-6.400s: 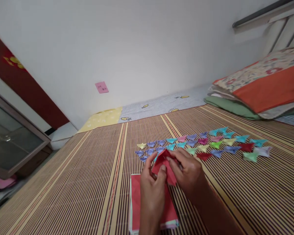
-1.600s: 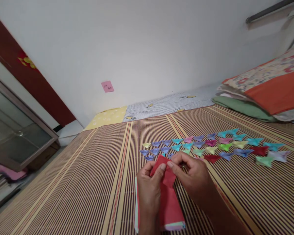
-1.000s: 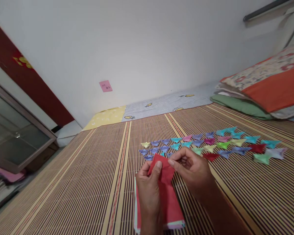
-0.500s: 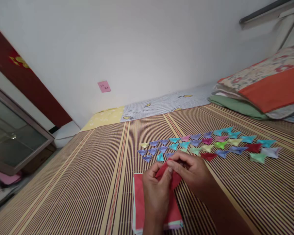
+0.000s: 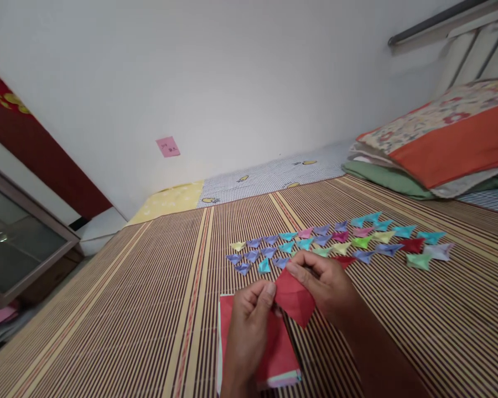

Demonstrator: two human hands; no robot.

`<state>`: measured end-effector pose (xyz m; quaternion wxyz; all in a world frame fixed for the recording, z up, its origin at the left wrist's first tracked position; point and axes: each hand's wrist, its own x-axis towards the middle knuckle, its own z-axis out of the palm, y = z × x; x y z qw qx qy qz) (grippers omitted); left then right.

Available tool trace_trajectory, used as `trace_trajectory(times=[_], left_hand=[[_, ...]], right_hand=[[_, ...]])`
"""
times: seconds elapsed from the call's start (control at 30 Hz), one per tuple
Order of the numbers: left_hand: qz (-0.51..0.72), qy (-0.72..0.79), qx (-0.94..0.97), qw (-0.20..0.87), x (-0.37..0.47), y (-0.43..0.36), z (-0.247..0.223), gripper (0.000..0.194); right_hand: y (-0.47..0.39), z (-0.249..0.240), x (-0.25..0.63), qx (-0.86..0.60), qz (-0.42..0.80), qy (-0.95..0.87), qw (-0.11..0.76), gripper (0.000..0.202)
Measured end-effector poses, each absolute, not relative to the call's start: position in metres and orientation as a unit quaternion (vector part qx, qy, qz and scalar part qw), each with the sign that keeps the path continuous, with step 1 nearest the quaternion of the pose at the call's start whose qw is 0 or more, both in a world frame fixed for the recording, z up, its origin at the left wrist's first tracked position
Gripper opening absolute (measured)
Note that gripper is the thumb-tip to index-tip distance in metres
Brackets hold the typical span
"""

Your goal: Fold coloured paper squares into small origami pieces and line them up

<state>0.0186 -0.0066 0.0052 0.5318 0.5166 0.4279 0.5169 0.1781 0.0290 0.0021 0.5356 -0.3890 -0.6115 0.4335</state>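
Note:
Between my hands is a folded piece of red paper (image 5: 296,301), its lower corner pointing down. My left hand (image 5: 251,318) pinches its left corner between thumb and fingers. At the upper edge, my right hand (image 5: 321,279) grips it with the thumb on the near side. Under my left hand lies a stack of paper sheets (image 5: 280,354) with a red sheet on top and paler edges below. Beyond my hands, several small folded paper boats (image 5: 302,243) stand in rows, in blue, purple, pink, green, yellow and red; my right hand hides part of the nearest row.
A striped mat (image 5: 161,293) covers the surface. Folded bedding (image 5: 448,138) is piled at the right, near a grey rail (image 5: 435,22). At the back is a white wall (image 5: 253,83) with a pink note (image 5: 168,146). A glass-fronted cabinet (image 5: 16,249) stands at left.
The red paper has turned and shows a broader, flatter face. My left thumb has moved off its middle to the left corner. The view has shifted slightly to the right.

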Motion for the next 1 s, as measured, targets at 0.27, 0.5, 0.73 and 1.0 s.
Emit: trace_trajectory(times=[0.27, 0.5, 0.73, 1.0], left_hand=[[0.53, 0.432, 0.462, 0.565, 0.025, -0.004, 0.005, 0.019], [0.584, 0.445, 0.389, 0.556, 0.018, -0.007, 0.003, 0.024], [0.589, 0.426, 0.38, 0.571, 0.024, -0.005, 0.001, 0.03], [0.531, 0.458, 0.517, 0.492, 0.027, -0.006, 0.004, 0.021]], right_hand=[[0.025, 0.005, 0.169, -0.373, 0.467, -0.634, 0.491, 0.025], [0.027, 0.001, 0.174, -0.387, 0.454, -0.653, 0.467, 0.032], [0.028, 0.001, 0.185, -0.399, 0.439, -0.647, 0.479, 0.032], [0.021, 0.013, 0.173, -0.422, 0.405, -0.653, 0.481, 0.009]])
